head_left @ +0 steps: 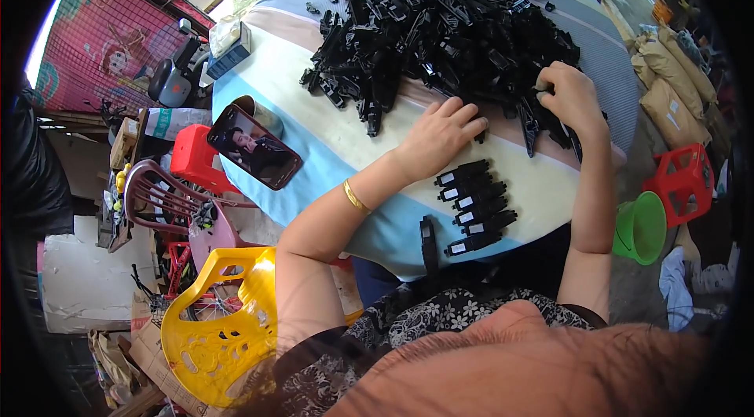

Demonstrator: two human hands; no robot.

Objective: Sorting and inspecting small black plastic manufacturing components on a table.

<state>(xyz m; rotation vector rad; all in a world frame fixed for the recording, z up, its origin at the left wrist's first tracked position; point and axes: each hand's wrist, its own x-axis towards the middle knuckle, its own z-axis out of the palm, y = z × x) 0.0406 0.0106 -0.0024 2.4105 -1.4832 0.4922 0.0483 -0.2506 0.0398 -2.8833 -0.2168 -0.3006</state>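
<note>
A large heap of black plastic parts (440, 32) covers the far half of the cloth-covered table. My left hand (441, 134) rests at the heap's near edge with its fingers curled down over a small black plastic part, mostly hidden under the fingertips. At the right edge of the heap my right hand (569, 95) is closed, its fingers bent among the black pieces; what they grip is hidden. Between my arms, nearer to me, lies a stacked row of black clip-like parts (475, 205) with small pale labels. One longer black piece (428, 244) lies apart at the table's near edge.
A phone (255, 147) showing a video leans on a cup (263, 115) at the table's left. Behind it stands a small blue box (229, 52). A yellow plastic chair (216, 338) is at my left; a green bucket (640, 228) and red stool (683, 181) stand on the right.
</note>
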